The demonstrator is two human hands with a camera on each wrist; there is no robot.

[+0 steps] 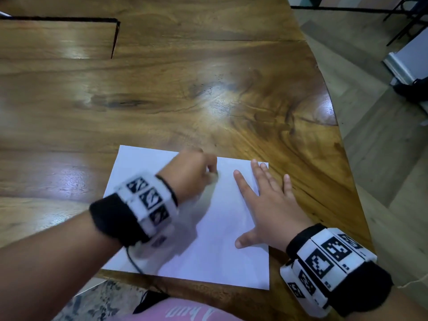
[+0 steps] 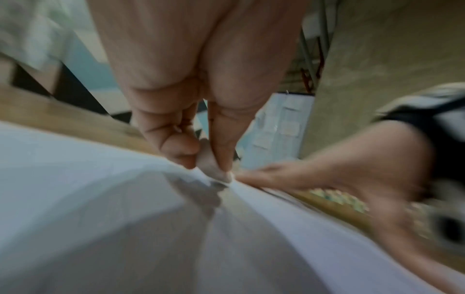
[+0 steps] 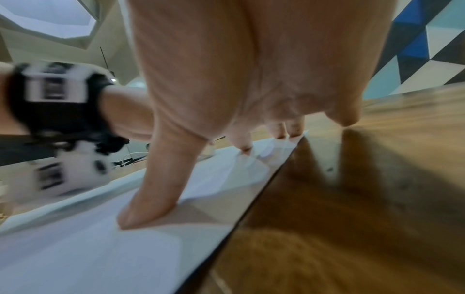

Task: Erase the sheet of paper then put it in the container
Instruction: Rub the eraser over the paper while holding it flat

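The left hand (image 1: 192, 174) is pinching a small eraser (image 2: 214, 169) against the white sheet (image 1: 213, 246). The right hand (image 1: 271, 205) is lying flat, fingers spread, pressing the sheet's right side.

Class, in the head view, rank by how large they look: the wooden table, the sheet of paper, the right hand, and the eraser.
1. wooden table
2. sheet of paper
3. right hand
4. eraser, barely showing under the left hand
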